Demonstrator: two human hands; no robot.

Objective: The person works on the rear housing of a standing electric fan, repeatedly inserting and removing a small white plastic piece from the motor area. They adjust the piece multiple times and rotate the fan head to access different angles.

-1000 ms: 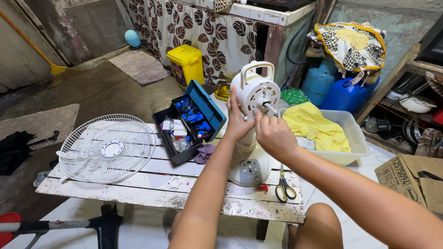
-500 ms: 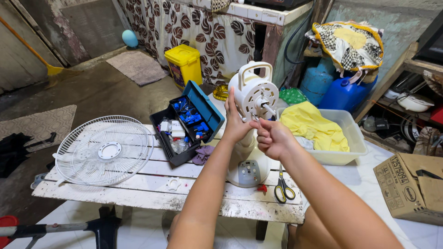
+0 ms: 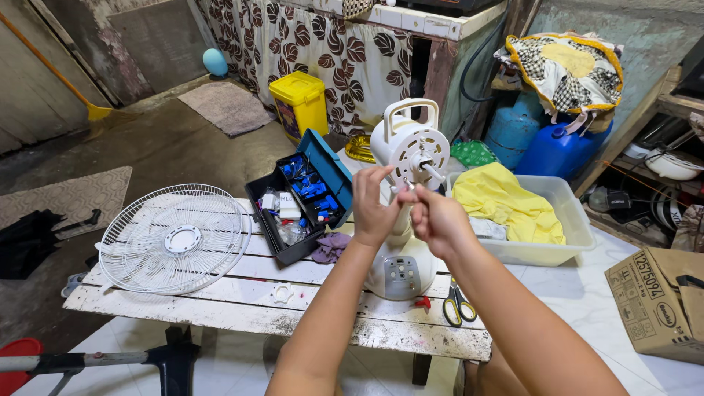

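Head view: your left hand [image 3: 375,209] has risen, gripping the fan motor housing [image 3: 411,150]; your right hand [image 3: 438,218], at its 5 o'clock, pinches something unidentifiable.

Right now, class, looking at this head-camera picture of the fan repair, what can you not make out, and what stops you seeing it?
- Neck of the white fan body: hidden behind the left hands part and right hand.
- Whether the right fingers pinch something small: too small to tell.
- Contents of the open blue toolbox: too small and jumbled.
- Clear plastic tub: yellow cloth covers its inside.
- Cardboard box: cut off by the right edge.
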